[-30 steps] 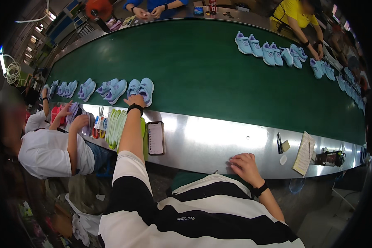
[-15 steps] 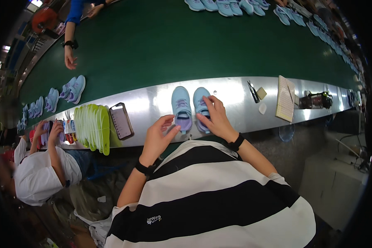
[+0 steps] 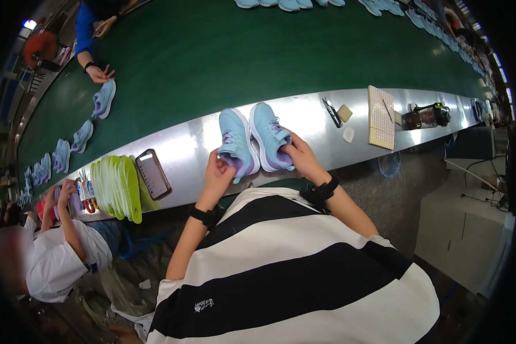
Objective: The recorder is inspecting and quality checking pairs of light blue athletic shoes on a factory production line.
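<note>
A pair of light blue sneakers with lilac linings is between my hands over the metal ledge, tilted outward with their white soles side by side. My left hand (image 3: 217, 176) is closed on the heel collar of the left sneaker (image 3: 233, 129), fingers and thumb at its opening. My right hand (image 3: 301, 156) pinches the right sneaker (image 3: 264, 127) the same way, thumb inside the collar. The fingertips inside the linings are partly hidden.
A phone (image 3: 153, 174) and lime-green insoles (image 3: 118, 186) lie left on the steel ledge (image 3: 195, 146). Snips (image 3: 331, 113), a notebook (image 3: 380, 120) and a bottle (image 3: 424, 117) lie right. Beyond runs a green belt (image 3: 212, 57) with more sneakers. A co-worker's hand (image 3: 100, 74) touches one shoe.
Both hands have taken hold of the sneakers' heels and tipped them outward, soles together. The co-worker's hand has reached a shoe on the belt. The whole view has shifted slightly.
</note>
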Demonstrator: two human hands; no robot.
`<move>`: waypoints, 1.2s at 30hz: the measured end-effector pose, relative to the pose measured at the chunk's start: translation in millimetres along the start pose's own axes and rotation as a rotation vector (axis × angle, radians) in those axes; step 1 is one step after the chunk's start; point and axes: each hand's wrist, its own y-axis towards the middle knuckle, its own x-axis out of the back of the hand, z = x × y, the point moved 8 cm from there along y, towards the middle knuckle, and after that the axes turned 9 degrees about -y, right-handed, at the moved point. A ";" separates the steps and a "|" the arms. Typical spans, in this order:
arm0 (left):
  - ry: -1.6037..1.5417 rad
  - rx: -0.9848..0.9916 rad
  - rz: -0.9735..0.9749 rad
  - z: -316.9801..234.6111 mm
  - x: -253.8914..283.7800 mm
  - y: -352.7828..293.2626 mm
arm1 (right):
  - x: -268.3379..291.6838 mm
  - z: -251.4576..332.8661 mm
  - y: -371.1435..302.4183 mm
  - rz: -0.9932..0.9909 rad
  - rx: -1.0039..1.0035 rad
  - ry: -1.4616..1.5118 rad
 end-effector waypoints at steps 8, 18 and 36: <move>-0.449 0.048 -0.088 -41.6 -15.1 -11.7 | -24.1 46.1 -6.3 0.107 -0.044 0.509; 0.536 -0.773 -0.306 -135.4 -20.4 -47.8 | -7.8 140.7 -45.0 -0.452 0.799 -0.609; -0.401 -0.010 -0.266 -91.5 -11.3 -15.2 | -19.8 111.3 4.9 -0.073 0.144 -0.064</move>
